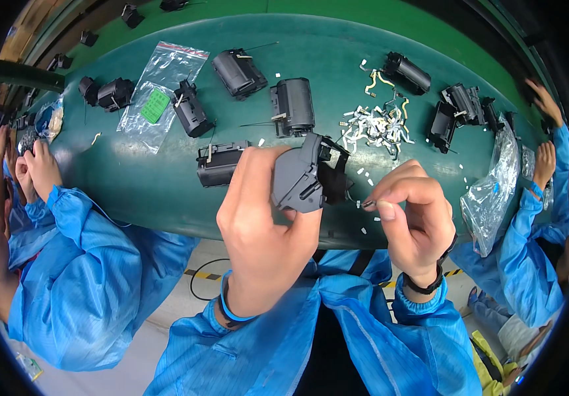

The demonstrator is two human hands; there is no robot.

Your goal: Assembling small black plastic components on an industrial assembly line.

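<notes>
My left hand (pixel 258 228) is wrapped round a black plastic housing (pixel 300 181), held up over the near edge of the green table (pixel 159 208). The housing has a rounded side and an open frame facing right. Just right of it, my right hand (pixel 420 214) is closed in a pinch, thumb against forefinger. Between those fingertips sticks out a small dark piece (pixel 369 204), too small to name, apart from the housing. Behind my left hand lies another black housing (pixel 222 164), partly hidden by the fingers.
Several black housings (pixel 294 105) stand across the table. A heap of small white and yellow flat cables (pixel 377 125) lies right of centre. Left is a clear bag (pixel 166 66) with a green sheet (pixel 155 105); right, a crumpled plastic bag (pixel 492 198). Co-workers in blue sleeves (pixel 93 224) flank me.
</notes>
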